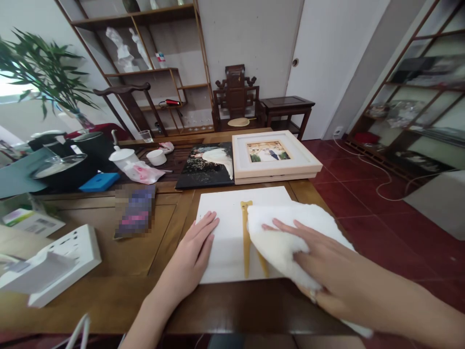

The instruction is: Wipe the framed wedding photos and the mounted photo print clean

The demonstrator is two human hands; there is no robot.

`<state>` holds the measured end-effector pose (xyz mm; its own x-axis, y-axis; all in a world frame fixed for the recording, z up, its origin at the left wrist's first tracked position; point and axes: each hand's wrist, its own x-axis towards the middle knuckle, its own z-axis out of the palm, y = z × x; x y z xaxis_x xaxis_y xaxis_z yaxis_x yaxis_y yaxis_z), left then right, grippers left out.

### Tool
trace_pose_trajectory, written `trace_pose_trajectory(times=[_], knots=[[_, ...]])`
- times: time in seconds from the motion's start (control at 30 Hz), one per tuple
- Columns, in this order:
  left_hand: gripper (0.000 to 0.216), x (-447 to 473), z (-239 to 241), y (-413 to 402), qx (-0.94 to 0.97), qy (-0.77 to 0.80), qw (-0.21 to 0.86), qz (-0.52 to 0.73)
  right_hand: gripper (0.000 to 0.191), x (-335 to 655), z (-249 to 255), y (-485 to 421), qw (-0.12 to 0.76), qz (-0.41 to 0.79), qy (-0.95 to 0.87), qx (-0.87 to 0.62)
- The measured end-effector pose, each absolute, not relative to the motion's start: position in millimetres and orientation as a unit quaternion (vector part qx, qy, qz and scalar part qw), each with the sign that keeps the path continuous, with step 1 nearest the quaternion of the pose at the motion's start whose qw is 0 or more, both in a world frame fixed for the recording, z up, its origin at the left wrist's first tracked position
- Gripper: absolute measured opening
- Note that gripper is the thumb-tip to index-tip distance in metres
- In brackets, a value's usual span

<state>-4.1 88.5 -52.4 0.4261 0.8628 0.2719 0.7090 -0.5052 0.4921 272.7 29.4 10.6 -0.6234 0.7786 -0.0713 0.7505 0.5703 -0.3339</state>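
Observation:
A white rectangular panel lies flat at the table's near edge. On it sits a yellow two-legged piece, like a folding stand; its right leg is partly hidden. My left hand rests flat on the panel's left edge, fingers stretched out and holding nothing. A fluffy white cloth covers the panel's right part and hangs past the table's edge. My right hand presses on this cloth and grips a bunched fold of it, with a ring on one finger. The cloth touches the yellow piece.
Behind the panel lie a dark photo panel and a light wooden picture frame. A white power strip, a blue box, a white cup and a dark pot stand on the left. A wooden chair is beyond the table.

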Motion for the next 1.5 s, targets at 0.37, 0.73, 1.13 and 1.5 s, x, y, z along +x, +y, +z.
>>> trace_pose_trajectory(times=[0.37, 0.73, 1.13, 1.5], knots=[[0.038, -4, -49, 89, 0.829, 0.475, 0.160, 0.250, 0.050, 236, -18, 103, 0.070, 0.068, -0.897, -0.431], [0.038, -5, -54, 89, 0.826, 0.470, 0.173, 0.258, 0.033, 229, -11, 31, 0.061, 0.169, -0.931, -0.318], [0.039, -4, -49, 89, 0.829, 0.472, 0.174, 0.243, 0.053, 228, -7, 112, 0.080, 0.093, -0.900, -0.418], [0.036, -7, -52, 87, 0.834, 0.452, 0.170, 0.267, 0.044, 224, -10, 20, 0.064, 0.168, -0.907, -0.380]])
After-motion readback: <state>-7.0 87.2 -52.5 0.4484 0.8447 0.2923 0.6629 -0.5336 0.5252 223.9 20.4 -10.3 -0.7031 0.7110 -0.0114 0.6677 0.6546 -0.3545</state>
